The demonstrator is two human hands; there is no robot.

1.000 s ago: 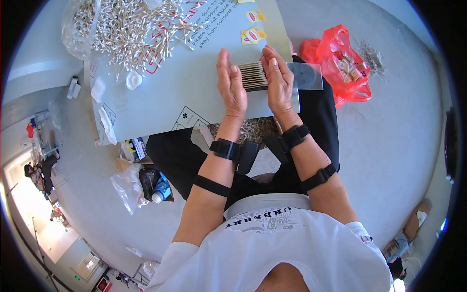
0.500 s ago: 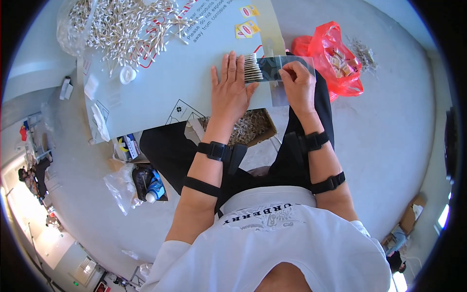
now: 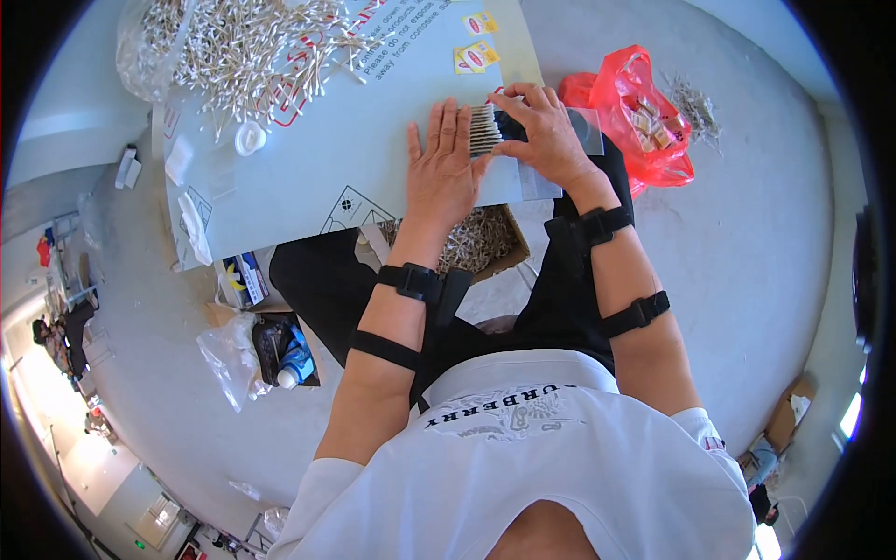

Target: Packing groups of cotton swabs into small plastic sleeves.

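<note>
A row of cotton swabs (image 3: 483,130) lies side by side on the pale printed board. Flat on the board, fingers stretched out, my left hand (image 3: 441,161) covers the row's left part. My right hand (image 3: 553,140) arches over the row's right end, thumb and forefinger spread to its near and far edges. Beneath and beyond that hand shows a clear plastic bag (image 3: 587,129); how far it reaches over the swabs is hidden. Farther off on the board is a large heap of loose cotton swabs (image 3: 257,56).
A small white round cap (image 3: 250,138) sits left of my hands. Yellow and white labels (image 3: 476,57) lie at the board's far right. Beside the board is a red plastic bag (image 3: 644,121) with small packs. Below its near edge stands a carton (image 3: 485,245) of swabs.
My right hand has moved left from the clear bag to the right end of the swab row. Its pinched fingers have spread. My left hand stays in place.
</note>
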